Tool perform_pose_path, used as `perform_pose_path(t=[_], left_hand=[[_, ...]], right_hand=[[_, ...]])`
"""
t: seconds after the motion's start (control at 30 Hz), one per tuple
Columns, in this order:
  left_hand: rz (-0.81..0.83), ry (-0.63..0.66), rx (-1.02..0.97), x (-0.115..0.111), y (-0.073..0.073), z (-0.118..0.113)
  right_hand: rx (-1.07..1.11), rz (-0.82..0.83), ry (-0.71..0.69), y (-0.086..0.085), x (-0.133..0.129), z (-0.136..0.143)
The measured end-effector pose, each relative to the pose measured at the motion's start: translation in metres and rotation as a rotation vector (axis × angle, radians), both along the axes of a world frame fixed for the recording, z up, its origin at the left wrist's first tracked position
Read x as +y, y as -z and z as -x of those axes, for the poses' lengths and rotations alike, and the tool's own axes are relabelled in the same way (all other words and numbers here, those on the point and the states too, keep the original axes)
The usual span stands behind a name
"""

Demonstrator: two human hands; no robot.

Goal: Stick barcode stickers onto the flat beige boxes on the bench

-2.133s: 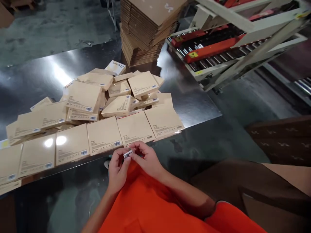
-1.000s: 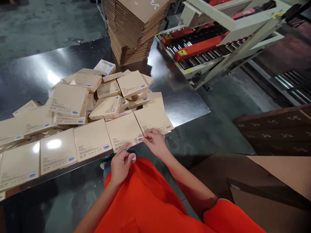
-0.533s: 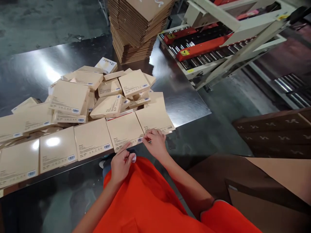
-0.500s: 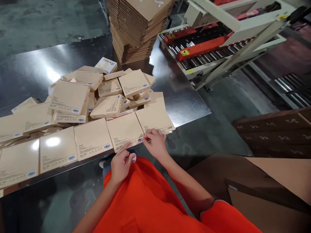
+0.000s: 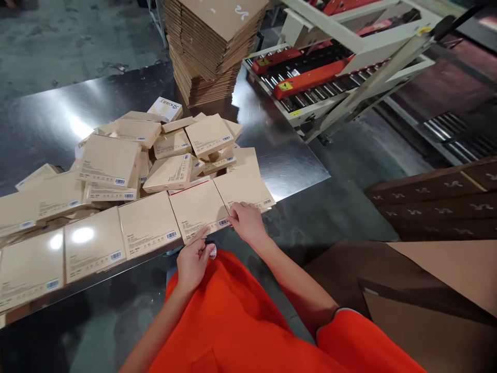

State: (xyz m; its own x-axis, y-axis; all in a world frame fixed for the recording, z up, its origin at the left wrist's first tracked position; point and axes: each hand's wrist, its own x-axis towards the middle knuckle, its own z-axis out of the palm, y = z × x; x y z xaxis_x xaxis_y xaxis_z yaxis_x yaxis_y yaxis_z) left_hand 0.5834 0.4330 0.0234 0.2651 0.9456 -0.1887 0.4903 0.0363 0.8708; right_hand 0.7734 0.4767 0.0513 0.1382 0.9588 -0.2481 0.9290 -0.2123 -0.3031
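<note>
Along the table's near edge lies a row of flat cream boxes with printed text and barcode labels. My left hand [image 5: 193,263] is at the front edge of one flat box [image 5: 197,203], index finger stretched onto its printed edge. Curled in that hand is a small white printed roll [image 5: 213,252], apparently of stickers, mostly hidden. At the same box's right front corner, beside the barcode, my right hand [image 5: 247,221] has its fingers bent and pressed together. Whatever they pinch cannot be made out. The neighbouring flat box [image 5: 243,181] lies just beyond the right fingers.
Behind the row, a loose heap of similar boxes [image 5: 111,158] covers part of the metal table [image 5: 287,171]. A tall stack of folded cardboard [image 5: 209,52] stands at the back. Beyond the right end is a roller conveyor [image 5: 310,88]; brown cartons [image 5: 438,199] stand at right.
The view has shifted slightly, moving the conveyor and cardboard stack leftward. My right hand stays by the barcode corner and has moved slightly; my left hand keeps its place on the box's edge.
</note>
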Motion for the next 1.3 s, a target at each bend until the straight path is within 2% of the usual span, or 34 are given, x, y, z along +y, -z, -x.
perform_pose_path(t=[0.17, 0.3, 0.43, 0.53, 0.6, 0.73, 0.9, 1.1, 1.2, 1.3], left_hand=[[0.014, 0.014, -0.086, 0.006, -0.006, 0.005], [0.046, -0.075, -0.314, 0.004, -0.021, 0.011], [0.038, -0.127, -0.442, -0.006, -0.034, 0.016], [0.072, -0.120, -0.480, -0.014, -0.040, 0.019], [0.134, -0.093, -0.540, -0.018, -0.043, 0.019], [0.211, -0.072, -0.563, -0.020, -0.047, 0.010], [0.075, -0.065, -0.391, -0.014, -0.048, -0.026], [-0.201, -0.081, -0.121, -0.008, -0.037, -0.080], [-0.250, -0.075, -0.070, -0.005, -0.030, -0.102], [-0.250, -0.017, -0.075, -0.004, -0.021, -0.120]], right_hand=[[0.179, -0.157, 0.076, 0.004, -0.011, -0.001], [0.617, -0.356, 0.129, -0.011, -0.047, 0.021], [1.140, -0.219, 0.213, -0.030, -0.079, 0.064], [1.257, -0.203, 0.342, -0.038, -0.088, 0.082], [1.265, -0.205, 0.364, -0.041, -0.089, 0.081], [1.264, -0.148, 0.340, -0.040, -0.086, 0.061], [1.247, -0.145, 0.319, -0.035, -0.076, 0.022], [1.141, -0.210, 0.236, -0.034, -0.061, -0.030], [1.040, -0.276, 0.227, -0.031, -0.049, -0.065], [0.881, -0.362, 0.298, -0.017, -0.031, -0.109]])
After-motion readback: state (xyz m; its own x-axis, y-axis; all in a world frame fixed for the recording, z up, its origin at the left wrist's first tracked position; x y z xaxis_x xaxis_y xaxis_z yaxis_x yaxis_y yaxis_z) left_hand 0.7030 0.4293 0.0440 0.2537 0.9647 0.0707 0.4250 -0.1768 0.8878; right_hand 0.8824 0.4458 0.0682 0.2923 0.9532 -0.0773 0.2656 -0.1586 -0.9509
